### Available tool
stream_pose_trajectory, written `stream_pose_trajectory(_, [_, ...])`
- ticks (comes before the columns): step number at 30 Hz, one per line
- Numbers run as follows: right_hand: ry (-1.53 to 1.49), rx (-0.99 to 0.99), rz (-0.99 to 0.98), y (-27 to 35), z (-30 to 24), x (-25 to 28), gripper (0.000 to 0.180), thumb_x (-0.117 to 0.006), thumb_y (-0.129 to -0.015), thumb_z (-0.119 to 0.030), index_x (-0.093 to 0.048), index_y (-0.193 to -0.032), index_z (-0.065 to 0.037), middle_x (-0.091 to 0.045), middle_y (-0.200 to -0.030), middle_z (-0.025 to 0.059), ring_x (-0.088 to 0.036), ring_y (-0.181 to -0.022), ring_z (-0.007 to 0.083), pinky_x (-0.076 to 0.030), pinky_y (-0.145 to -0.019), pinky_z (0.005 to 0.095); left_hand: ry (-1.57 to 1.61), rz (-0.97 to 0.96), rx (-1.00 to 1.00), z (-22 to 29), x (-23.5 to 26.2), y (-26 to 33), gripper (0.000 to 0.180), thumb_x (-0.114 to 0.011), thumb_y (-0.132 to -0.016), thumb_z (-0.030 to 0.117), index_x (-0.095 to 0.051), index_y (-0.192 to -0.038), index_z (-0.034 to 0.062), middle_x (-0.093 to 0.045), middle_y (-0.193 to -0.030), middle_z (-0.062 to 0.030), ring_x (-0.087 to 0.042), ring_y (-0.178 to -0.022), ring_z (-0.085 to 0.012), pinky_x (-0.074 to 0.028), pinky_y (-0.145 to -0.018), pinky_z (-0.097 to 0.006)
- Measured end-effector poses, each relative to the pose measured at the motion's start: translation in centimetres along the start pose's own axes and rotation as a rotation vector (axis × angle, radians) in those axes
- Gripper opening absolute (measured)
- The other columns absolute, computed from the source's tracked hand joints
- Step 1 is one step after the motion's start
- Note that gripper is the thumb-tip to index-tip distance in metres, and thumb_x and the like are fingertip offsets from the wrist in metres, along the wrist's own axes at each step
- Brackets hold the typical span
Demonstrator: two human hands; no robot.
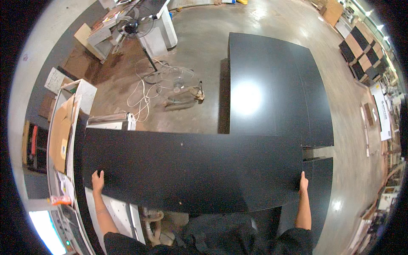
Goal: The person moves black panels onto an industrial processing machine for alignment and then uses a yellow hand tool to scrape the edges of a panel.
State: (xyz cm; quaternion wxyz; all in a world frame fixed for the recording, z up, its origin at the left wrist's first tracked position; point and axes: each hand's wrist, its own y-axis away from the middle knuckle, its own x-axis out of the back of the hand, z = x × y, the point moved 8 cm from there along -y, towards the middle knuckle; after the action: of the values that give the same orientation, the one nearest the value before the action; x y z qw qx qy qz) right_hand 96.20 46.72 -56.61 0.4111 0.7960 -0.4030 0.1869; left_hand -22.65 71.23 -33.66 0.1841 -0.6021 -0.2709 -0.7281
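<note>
A long black panel (191,165) stretches across in front of me from left to right. My left hand (97,180) grips it near its left end, thumb and a finger showing on top. At the opposite end my right hand (303,183) holds the right edge, with one finger pointing away from me and the others hidden. Beyond the panel's right half lies a large black sheet stack or tabletop (272,85) with a bright light reflection. Another black surface (321,191) continues beside and below my right hand; how it is supported is hidden.
A machine with a lit screen (46,231) stands at the lower left, beside a white perforated bed (114,210). Farther off are a pedestal fan (131,27) and tangled white cable (144,97) on the concrete floor. Stacked boards (361,55) stand at the far right.
</note>
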Motion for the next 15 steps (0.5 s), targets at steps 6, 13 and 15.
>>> stream_pose_trajectory(6, [0.154, -0.195, 0.030, -2.9, 5.1, -2.0, 0.082, -0.049, -0.095, -0.070, -0.059, -0.109, 0.011, -0.062, -0.110, 0.0176, -0.057, -0.102, 0.0285, -0.043, -0.090, 0.0408, -0.260, 0.172, 0.043, -3.6, 3.2, -8.2, 0.070, -0.050, -0.101, 0.050, -0.045, -0.144, -0.0054, -0.047, -0.147, -0.0265, -0.043, -0.138, -0.0410, -0.033, -0.115, -0.047])
stream_pose_trajectory(13, [0.016, -0.301, 0.096, -0.9, 5.3, -6.6, 0.070, -0.050, -0.097, -0.067, -0.063, -0.084, 0.000, -0.062, -0.088, 0.0074, -0.052, -0.080, 0.0210, -0.043, -0.075, 0.0411, 0.076, 0.110, 0.090, -8.1, 7.4, -16.2, 0.077, -0.045, -0.101, 0.061, -0.052, -0.140, -0.0053, -0.057, -0.137, -0.0260, -0.054, -0.127, -0.0383, -0.038, -0.110, -0.042])
stream_pose_trajectory(15, [0.024, -0.345, 0.054, -1.2, 5.4, -7.2, 0.071, -0.050, -0.096, -0.069, -0.063, -0.100, 0.002, -0.061, -0.106, 0.0110, -0.054, -0.095, 0.0250, -0.043, -0.086, 0.0432, 0.004, 0.154, 0.132, -8.9, 8.1, -17.3, 0.080, -0.042, -0.101, 0.064, -0.056, -0.135, -0.0068, -0.061, -0.132, -0.0235, -0.057, -0.122, -0.0369, -0.039, -0.109, -0.040])
